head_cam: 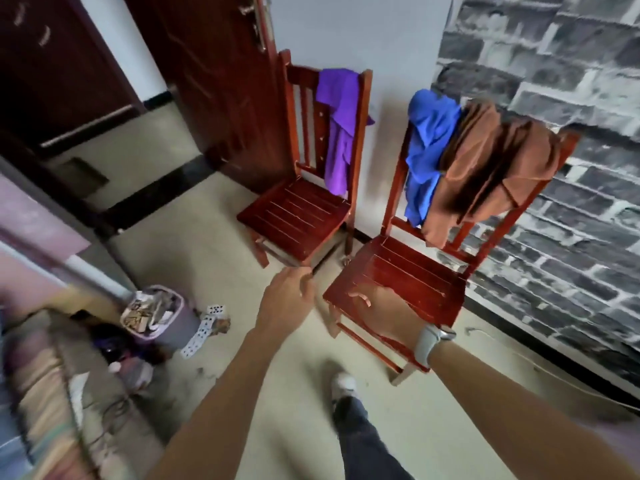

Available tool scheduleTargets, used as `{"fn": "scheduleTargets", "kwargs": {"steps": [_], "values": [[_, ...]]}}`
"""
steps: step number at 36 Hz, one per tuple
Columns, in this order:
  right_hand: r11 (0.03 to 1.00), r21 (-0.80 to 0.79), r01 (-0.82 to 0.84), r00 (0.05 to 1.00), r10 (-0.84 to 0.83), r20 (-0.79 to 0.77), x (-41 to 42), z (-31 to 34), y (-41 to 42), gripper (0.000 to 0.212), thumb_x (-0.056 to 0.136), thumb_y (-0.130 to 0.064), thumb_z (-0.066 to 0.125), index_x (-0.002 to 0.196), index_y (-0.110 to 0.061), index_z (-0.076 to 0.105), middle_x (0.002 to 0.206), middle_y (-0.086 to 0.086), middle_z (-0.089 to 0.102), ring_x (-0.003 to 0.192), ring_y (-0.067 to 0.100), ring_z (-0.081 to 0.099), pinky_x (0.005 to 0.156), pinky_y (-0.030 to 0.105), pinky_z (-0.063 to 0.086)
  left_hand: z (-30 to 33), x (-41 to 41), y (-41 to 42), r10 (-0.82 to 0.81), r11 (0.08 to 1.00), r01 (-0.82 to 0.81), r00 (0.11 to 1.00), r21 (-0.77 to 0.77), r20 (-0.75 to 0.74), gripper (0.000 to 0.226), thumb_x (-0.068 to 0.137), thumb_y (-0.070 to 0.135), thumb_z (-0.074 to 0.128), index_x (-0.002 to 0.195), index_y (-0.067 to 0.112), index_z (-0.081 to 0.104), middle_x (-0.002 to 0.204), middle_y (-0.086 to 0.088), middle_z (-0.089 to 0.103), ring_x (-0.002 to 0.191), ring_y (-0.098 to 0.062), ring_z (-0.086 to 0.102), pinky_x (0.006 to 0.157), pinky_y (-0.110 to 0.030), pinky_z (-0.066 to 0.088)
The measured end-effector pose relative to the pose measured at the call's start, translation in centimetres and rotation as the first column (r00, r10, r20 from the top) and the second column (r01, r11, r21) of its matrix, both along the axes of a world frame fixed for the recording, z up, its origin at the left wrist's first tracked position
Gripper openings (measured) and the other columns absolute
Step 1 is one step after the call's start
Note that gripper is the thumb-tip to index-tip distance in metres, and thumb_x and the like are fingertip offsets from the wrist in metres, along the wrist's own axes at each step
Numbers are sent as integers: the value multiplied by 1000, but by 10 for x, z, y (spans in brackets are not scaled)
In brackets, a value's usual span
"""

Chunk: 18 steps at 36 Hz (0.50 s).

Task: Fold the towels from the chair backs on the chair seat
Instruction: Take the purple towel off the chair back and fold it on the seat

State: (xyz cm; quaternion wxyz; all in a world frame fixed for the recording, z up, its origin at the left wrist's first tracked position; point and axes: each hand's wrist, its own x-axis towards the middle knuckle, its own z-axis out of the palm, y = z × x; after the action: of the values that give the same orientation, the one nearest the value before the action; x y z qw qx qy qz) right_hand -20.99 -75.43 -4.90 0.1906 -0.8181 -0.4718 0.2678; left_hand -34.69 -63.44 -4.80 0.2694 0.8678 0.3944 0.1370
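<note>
While nothing is yet held, both hands reach forward with fingers loosely spread: left hand [289,299] over the floor short of the chairs, right hand [379,315] over the front edge of the nearer chair seat [408,271], wearing a watch [429,342] at the wrist.

Beyond the right hand, draped over that chair's back: blue towel [427,147] and, touching it on the outer side, brown towel [485,171], bunched and overlapping. Beyond and above the left hand, on the farther chair [298,213]: purple towel [337,126], hanging down toward its seat.

Likely step: reaching for a first towel. Best to take one towel only, probably the brown one lying on top, pinching it at the upper edge with both hands set wide apart. Lift straight up off the back rail to avoid dragging the blue one along. Then lay flat on the seat just under the right hand, smoothing before any fold.

Off to the left hand's side, low: a bin [157,315] and scattered playing cards [204,329] on the floor; worth stepping clear.
</note>
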Motion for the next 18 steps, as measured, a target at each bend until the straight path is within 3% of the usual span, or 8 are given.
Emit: {"fn": "scheduleTargets", "kwargs": {"steps": [5,8,12,15,18], "values": [[998,37,-45,999,45,6,25,2,92,31,95,-16,38,119,-15,59,123,7,62,112,27,57,94,36,44,5,17,82,51,999,-50,998,-9,25,29,91,15,49,117,6,58,113,-13,60,106,-27,54,88,-30,39],[999,50,-19,1000,20,-2,50,3,149,32,97,-18,37,122,-13,56,122,7,62,109,24,58,91,31,44,12,43,142,55,998,-54,998,-27,37,32,92,17,47,122,8,55,117,-11,58,108,-25,53,94,-32,41],[995,84,52,998,-49,-30,91,9,229,29,97,-16,39,118,-10,58,101,5,65,87,21,62,73,22,41,32,87,223,55,996,-53,998,-75,27,34,95,24,43,126,13,51,124,-6,53,113,-22,52,98,-38,44],[987,106,118,993,-119,3,122,15,285,29,94,-15,42,117,-13,60,111,7,66,101,24,61,78,24,41,47,116,279,55,997,-54,998,-46,32,34,96,27,40,127,17,50,124,-2,53,115,-18,50,100,-35,43],[976,153,156,983,-169,72,153,24,335,30,92,-14,44,118,-13,60,115,12,65,103,30,61,85,31,44,55,140,327,45,998,-43,996,-37,76,34,96,27,41,127,18,50,124,-1,54,114,-15,51,98,-31,43]]}}
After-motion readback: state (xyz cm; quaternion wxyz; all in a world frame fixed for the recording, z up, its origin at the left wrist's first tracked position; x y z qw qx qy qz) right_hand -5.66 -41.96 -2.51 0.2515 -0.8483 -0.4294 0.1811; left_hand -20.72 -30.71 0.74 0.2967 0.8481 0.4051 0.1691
